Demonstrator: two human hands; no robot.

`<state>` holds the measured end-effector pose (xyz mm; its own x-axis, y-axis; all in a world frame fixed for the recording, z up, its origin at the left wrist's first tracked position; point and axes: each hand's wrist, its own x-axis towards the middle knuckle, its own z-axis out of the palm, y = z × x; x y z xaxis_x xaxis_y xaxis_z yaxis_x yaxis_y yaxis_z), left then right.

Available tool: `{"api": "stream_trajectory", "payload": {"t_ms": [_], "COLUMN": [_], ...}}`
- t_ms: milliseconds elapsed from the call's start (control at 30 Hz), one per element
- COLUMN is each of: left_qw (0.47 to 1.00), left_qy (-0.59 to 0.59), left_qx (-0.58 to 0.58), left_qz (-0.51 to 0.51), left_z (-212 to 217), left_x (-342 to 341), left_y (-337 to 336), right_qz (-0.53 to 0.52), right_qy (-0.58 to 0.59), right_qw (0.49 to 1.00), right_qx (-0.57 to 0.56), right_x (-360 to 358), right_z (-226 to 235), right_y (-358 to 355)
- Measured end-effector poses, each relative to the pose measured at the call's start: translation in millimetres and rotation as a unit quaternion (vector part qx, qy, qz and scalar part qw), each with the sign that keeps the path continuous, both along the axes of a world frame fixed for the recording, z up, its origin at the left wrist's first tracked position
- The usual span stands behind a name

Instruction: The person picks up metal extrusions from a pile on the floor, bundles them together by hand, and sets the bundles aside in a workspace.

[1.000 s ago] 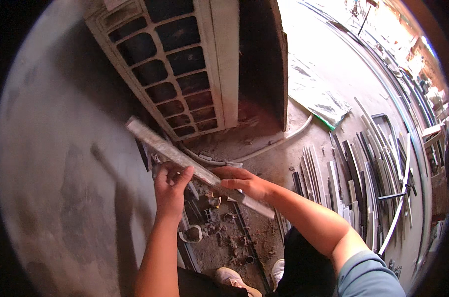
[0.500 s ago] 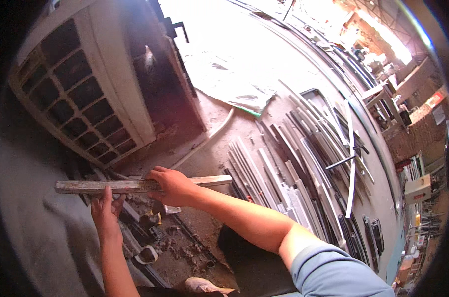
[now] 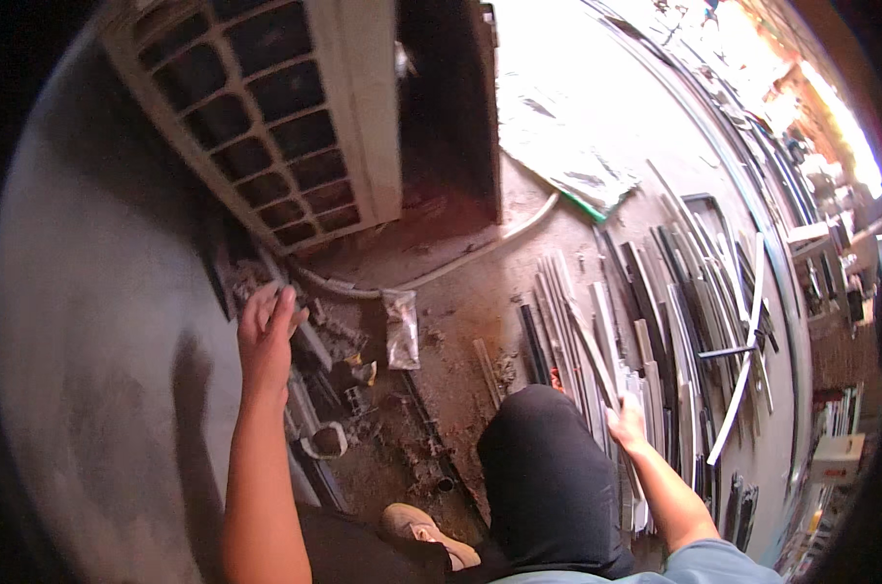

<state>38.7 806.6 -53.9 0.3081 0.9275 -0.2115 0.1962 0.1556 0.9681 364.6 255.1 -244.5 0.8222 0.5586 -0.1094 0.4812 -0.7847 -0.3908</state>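
Note:
My left hand (image 3: 266, 336) is raised over the debris by the grey wall, its fingers loosely bent and apart, with nothing plainly in them. Low on the right, my right hand (image 3: 628, 424) is closed around a long, narrow light-coloured bar (image 3: 594, 354). That bar slants over several long strips and profiles (image 3: 655, 375) lying on the floor, and its lower part is hard to tell from them. Below my left hand lie a crumpled silvery packet (image 3: 401, 329) and a pale ring-shaped piece (image 3: 325, 440).
A large cabinet-like unit with a pale grille (image 3: 295, 127) stands ahead on the left. A pale hose (image 3: 480, 255) curves along its base. A shiny sheet with a green edge (image 3: 596, 185) lies beyond. My bent knee (image 3: 550, 467) is between my arms.
The bar, earlier level across both hands, has left my left hand. My right hand has swung it down to the right over the strips. The view has shifted, and the packet now shows fully.

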Motion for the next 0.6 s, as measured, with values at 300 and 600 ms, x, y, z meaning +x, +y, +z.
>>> {"api": "stream_trajectory", "payload": {"t_ms": [300,600], "left_qw": [0.999,0.995], "left_qy": [-0.002,-0.033], "left_qx": [0.048,0.090], "left_qz": [0.023,0.030], "left_z": [9.1,18.2], "left_x": [-16.4,-20.0], "left_y": [3.2,-3.1], "right_qz": [0.211,0.514], "right_qy": [-0.157,0.035], "right_qw": [0.961,0.849], "right_qx": [-0.079,-0.118], "right_x": [1.6,-88.1], "right_z": [75.9,57.2], "right_y": [123.3,403.9]}}
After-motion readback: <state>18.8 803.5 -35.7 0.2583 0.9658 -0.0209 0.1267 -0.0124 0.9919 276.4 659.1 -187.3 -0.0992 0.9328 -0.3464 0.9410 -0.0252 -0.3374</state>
